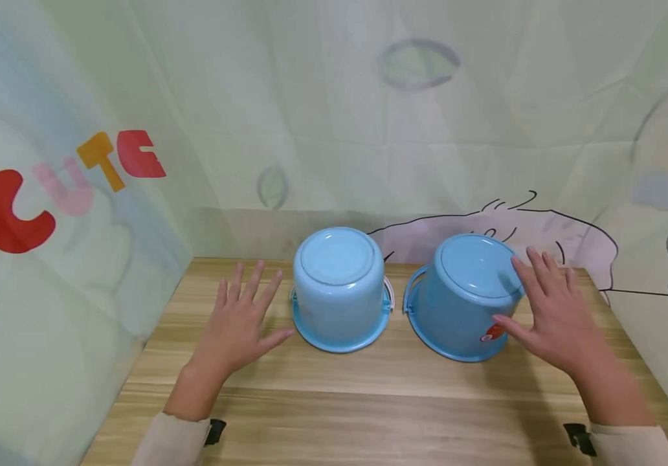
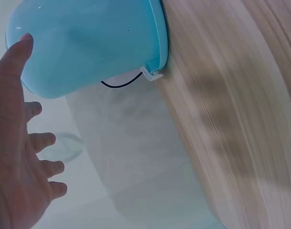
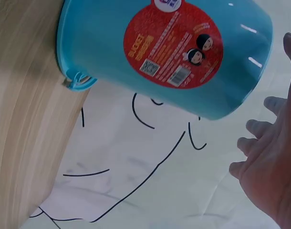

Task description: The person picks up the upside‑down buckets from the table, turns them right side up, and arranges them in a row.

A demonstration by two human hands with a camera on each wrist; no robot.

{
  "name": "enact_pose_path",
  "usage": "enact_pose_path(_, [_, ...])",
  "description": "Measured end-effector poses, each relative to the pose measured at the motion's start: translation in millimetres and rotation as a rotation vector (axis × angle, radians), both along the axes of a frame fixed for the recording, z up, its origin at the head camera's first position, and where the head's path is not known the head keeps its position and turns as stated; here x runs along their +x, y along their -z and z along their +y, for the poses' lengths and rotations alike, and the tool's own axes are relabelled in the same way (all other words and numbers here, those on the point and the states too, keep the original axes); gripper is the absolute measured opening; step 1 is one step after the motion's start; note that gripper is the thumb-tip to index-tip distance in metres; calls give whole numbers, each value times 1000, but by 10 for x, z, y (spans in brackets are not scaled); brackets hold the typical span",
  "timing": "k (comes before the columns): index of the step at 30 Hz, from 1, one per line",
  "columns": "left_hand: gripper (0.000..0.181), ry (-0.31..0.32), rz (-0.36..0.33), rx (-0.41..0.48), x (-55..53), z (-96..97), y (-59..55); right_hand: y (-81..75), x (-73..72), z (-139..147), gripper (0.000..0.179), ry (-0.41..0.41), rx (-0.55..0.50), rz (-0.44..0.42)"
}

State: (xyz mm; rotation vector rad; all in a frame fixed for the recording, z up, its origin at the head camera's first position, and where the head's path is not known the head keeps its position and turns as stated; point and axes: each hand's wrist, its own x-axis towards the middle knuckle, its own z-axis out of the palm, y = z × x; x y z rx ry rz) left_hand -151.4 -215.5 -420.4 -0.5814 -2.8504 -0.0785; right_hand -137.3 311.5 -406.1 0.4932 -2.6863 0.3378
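Here, buckets (image 1: 340, 291) (image 1: 463, 299) between spread fingers (image 1: 250, 283).

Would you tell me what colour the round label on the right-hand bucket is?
Red, on the blue bucket; the label shows best in the right wrist view.

Light wooden table (image 1: 369, 401): two upturned buckets, pale blue (image 1: 340, 288) left, darker blue (image 1: 462, 298) right.
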Motion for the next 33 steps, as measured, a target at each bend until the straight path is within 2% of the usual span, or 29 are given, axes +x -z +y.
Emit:
enact_pose_path(6, [98,81,83,-9,7,-43,41,-7,-32,-101,96,-103,-20,79])
enact_pose_path(11, [95,153,147,-22,3,-74,64,-14,-58,-196,95,-158,-11,124])
enact_pose_path(19, [90,265,188,-46,12,-123,109,-42,-56,-334,88,-213,6,162])
enact_pose_path(24, [87,345,236,-51,-6,-131,175,-29,-41,-448,84,-262,13,165])
enact_pose_path(29, [86,406,277,-30,-25,-140,274,3,-42,-584,83,-311,19,190])
enact_pose_path(33, [81,481,322,-10,-49,-155,350,25,-57,-690,82,-365,12,203])
